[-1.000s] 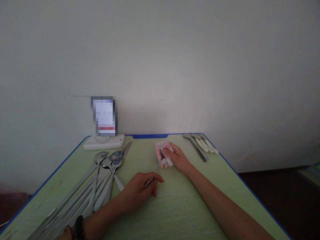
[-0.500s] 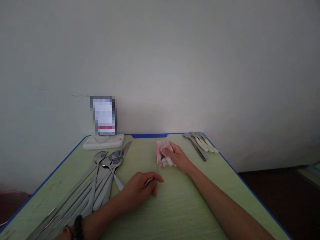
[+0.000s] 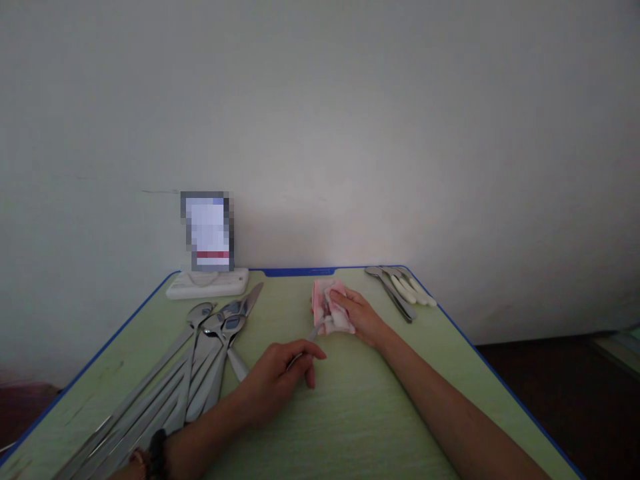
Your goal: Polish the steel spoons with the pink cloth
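The left hand [image 3: 280, 377] pinches a utensil [image 3: 315, 332]; the right hand [image 3: 362, 317] grips a pink-and-white cloth [image 3: 341, 322] around its far end, thumb higher than 0.5 seconds ago.

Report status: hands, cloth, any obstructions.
Left hand holding slim metal utensil. Right hand gripping pink-and-white cloth around its far end, tip hidden. Cutlery pile by left forearm; nothing visible blocking between hands.

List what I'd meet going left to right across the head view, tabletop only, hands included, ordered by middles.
Cutlery pile → left hand → pink-and-white cloth → right hand → plain metal cutlery → white-handled cutlery. White block left out: it shares the pile's span.
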